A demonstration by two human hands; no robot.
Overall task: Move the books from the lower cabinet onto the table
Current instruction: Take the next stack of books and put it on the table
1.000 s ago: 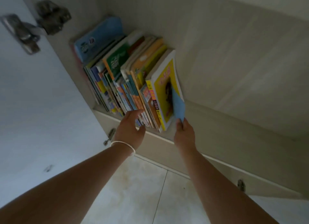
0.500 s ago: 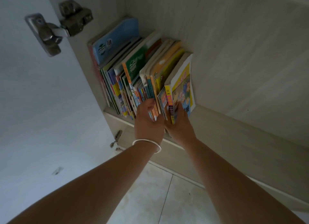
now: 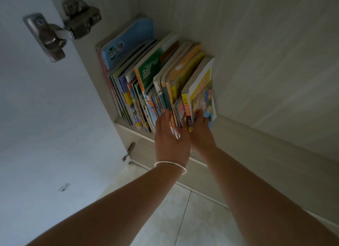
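Both hands have closed together on the rightmost books (image 3: pixel 200 99): left hand (image 3: pixel 170 135) beside right hand (image 3: pixel 201 130), earlier apart

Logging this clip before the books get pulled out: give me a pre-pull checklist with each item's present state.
1. Cabinet door swung open: ok.
2. Right hand on the yellow book at the row's end: ok.
3. Left hand at the spines beside it, separating a bundle: ok.
4. Firm grip on both sides: cannot tell, fingers partly hidden.
5. Remaining books standing: ok, though leaning.
6. Table ready: cannot tell, out of view.
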